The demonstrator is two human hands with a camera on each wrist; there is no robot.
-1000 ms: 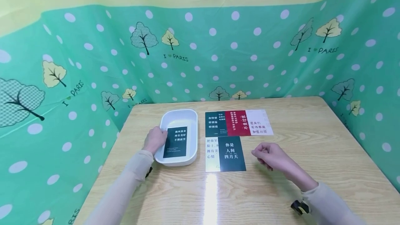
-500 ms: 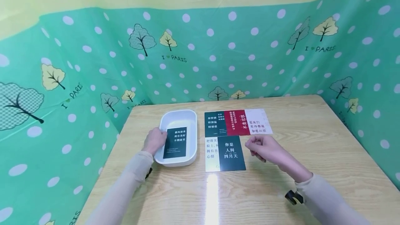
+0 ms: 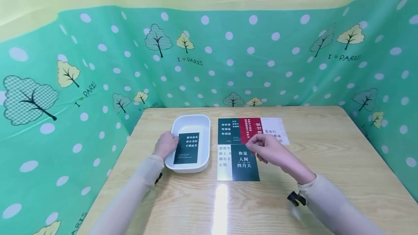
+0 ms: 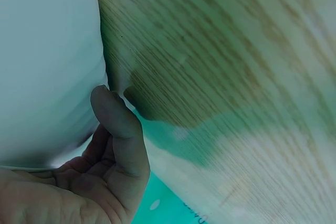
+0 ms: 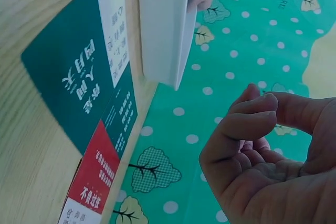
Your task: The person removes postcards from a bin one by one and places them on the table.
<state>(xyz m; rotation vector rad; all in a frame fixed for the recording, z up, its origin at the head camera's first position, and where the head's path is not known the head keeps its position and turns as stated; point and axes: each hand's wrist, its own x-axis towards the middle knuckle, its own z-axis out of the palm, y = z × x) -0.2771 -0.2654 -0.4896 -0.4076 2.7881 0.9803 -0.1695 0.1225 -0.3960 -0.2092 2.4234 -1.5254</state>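
My left hand (image 3: 166, 144) grips the left rim of a white plastic tub (image 3: 204, 126). In the left wrist view the thumb (image 4: 123, 124) lies along the tub's outer wall. A dark green card (image 3: 187, 149) with white Chinese writing lies inside the tub. My right hand (image 3: 266, 148), fingers loosely curled and holding nothing, is over the right edge of another dark green card (image 3: 243, 169) on the table. Behind it are a red card (image 3: 249, 126) and a white card (image 3: 272, 123), partly covered by the hand in the head view.
More printed cards lie in the group: a dark green card (image 3: 225, 133) at the back left and a white card (image 3: 224, 171) at the front left. The wooden table (image 3: 183, 206) ends at a green dotted curtain (image 3: 196, 68) behind and at the sides.
My right hand has moved left from beside the cards to over them. My left hand keeps its grip on the tub. The head view has shifted slightly.
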